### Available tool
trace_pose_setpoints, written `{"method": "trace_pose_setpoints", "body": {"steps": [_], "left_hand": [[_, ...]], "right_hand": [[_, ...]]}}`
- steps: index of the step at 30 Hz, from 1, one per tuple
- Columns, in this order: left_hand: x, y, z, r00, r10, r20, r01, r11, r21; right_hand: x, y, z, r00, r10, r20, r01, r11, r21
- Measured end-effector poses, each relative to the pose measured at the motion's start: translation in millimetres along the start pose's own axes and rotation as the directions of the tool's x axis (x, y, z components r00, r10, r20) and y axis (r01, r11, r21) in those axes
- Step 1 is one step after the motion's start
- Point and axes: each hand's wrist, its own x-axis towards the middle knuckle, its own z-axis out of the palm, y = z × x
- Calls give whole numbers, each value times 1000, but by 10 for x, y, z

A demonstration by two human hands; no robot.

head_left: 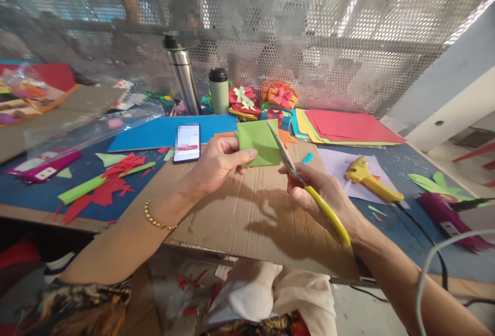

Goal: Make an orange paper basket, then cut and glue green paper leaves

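Note:
Between thumb and fingers, my left hand [224, 158] pinches a square of green paper [261, 137] above the cardboard sheet [232, 212]. My right hand [320, 197] is closed on a pair of scissors [323, 210] with yellow handles. Their metal blades point up and away, lying along the right edge of the green paper. Whether the blades are parted or cutting into the paper, I cannot tell. Behind the green paper, partly hidden, are orange paper pieces [288, 137].
Right of the cardboard, a yellow glue gun [363, 173] rests on lilac paper [332, 161]. Coloured sheets [351, 124], folded paper pieces [278, 94], a green tumbler [219, 94] and a steel flask [184, 76] stand behind. A phone [186, 143] and red scraps [100, 191] lie left; a purple power strip [452, 222] sits right.

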Motion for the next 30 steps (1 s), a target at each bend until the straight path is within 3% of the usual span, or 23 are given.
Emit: {"method": "trace_pose_setpoints", "body": {"steps": [30], "left_hand": [[-2,-15,-12,1000,-11,12,11,999,48]], "right_hand": [[3,105,40,999,-13,-44,13,1000,-18]]}}
